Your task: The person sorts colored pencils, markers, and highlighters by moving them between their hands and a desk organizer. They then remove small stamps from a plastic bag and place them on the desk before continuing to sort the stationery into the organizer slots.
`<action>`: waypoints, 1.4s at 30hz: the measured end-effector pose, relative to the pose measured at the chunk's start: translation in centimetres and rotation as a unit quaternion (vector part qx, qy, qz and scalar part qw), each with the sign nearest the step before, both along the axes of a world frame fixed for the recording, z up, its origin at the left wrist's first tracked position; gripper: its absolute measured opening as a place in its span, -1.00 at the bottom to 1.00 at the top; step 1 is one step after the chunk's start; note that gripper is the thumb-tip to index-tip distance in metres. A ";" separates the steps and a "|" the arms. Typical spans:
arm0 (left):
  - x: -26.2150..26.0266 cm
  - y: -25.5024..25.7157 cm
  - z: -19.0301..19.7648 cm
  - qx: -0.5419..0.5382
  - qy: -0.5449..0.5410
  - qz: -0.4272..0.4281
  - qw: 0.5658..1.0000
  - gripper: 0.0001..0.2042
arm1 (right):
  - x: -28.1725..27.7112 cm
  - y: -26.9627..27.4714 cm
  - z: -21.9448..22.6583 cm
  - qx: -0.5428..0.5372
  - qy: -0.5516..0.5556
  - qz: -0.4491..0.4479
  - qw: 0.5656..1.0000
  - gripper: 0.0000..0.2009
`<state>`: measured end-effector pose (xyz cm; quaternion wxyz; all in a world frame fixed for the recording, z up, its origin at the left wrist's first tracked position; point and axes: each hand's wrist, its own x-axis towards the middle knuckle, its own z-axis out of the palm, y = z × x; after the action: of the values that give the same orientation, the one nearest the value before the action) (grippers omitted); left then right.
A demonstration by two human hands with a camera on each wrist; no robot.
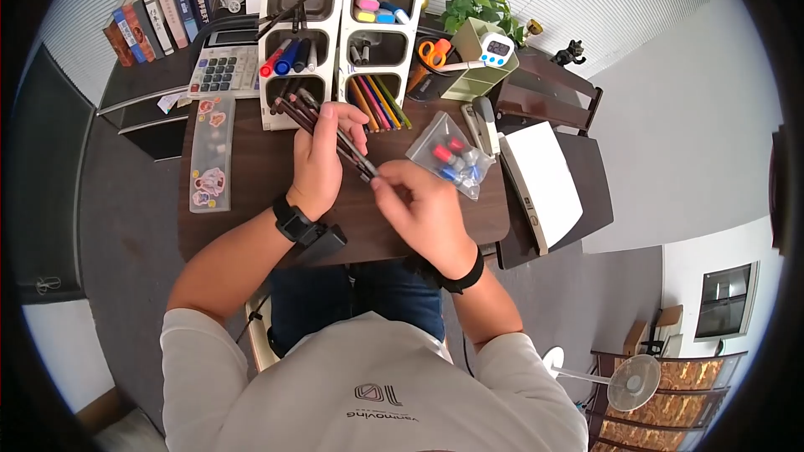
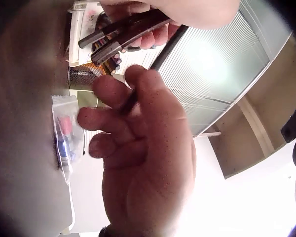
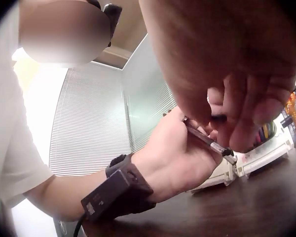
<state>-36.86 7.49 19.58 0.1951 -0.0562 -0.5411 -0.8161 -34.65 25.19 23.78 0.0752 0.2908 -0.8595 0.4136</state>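
Observation:
My left hand [image 1: 322,163] holds a bunch of dark pencils [image 2: 123,44] with grey ends, slanting across its palm in front of the white organizer [image 1: 266,42]. Close by, my right hand [image 1: 423,209] has its thumb and fingertips at the near end of the bunch. In the left wrist view, those right fingers pinch one thin dark pencil [image 2: 166,50], apart from the others. The right wrist view shows pencils [image 3: 202,136] lying along the left palm, partly hidden by the right hand. Behind the left hand, the organizer's lowest compartment contains more dark pencils [image 1: 285,92].
A second white organizer [image 1: 342,54] holds colored pencils [image 1: 381,105] and erasers [image 1: 367,4]. To the right lie a clear zip bag [image 1: 427,138] with red and blue pieces and a stapler [image 1: 483,125]. A sticker-covered case [image 1: 211,155] and calculator [image 1: 222,71] are left.

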 end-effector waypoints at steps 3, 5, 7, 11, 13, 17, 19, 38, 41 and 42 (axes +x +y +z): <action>0.3 0.1 0.4 0.006 -0.008 -0.008 1.000 -0.50 | 0.2 0.8 2.5 -0.166 -0.033 -0.052 0.984 -0.80; 0.2 -0.1 0.0 -0.029 -0.002 -0.017 0.999 -0.46 | 0.0 0.7 4.1 -0.287 -0.010 -0.030 0.957 -0.79; 0.1 0.0 -0.2 -0.028 0.003 -0.012 1.000 -0.46 | -0.5 0.4 5.9 -0.302 0.075 -0.008 0.950 -0.77; 0.0 -0.2 -0.4 -0.029 0.002 -0.026 0.999 -0.46 | -4.0 -3.0 8.3 -0.207 0.242 -0.022 0.948 -0.78; -0.1 -0.4 -0.4 -0.009 0.006 -0.034 0.999 -0.48 | -6.6 -5.2 8.7 -0.084 0.330 -0.042 0.939 -0.80; -0.2 -0.7 -0.3 0.050 0.004 -0.053 0.997 -0.53 | -11.1 -9.2 7.3 -0.015 0.301 0.006 0.953 -0.82; -0.4 -0.8 -0.4 0.048 0.017 -0.046 0.998 -0.53 | -12.0 -10.4 6.7 -0.003 0.244 0.040 0.969 -0.75; 0.5 0.0 -0.6 -0.090 -0.009 -0.007 0.996 -0.30 | -0.1 0.3 1.4 -0.055 -0.058 -0.041 0.996 -0.82; 0.3 -0.2 -0.9 -0.106 0.015 -0.021 0.994 -0.30 | 0.1 1.1 2.6 -0.262 -0.056 -0.032 0.963 -0.75; 0.2 -0.3 -1.0 -0.111 0.027 -0.025 0.993 -0.30 | 0.2 1.2 3.4 -0.307 -0.056 -0.034 0.949 -0.73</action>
<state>-36.66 7.23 18.62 0.1817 -0.1131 -0.6213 -0.7538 -34.45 26.43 27.18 0.1272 0.2006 -0.7029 0.6704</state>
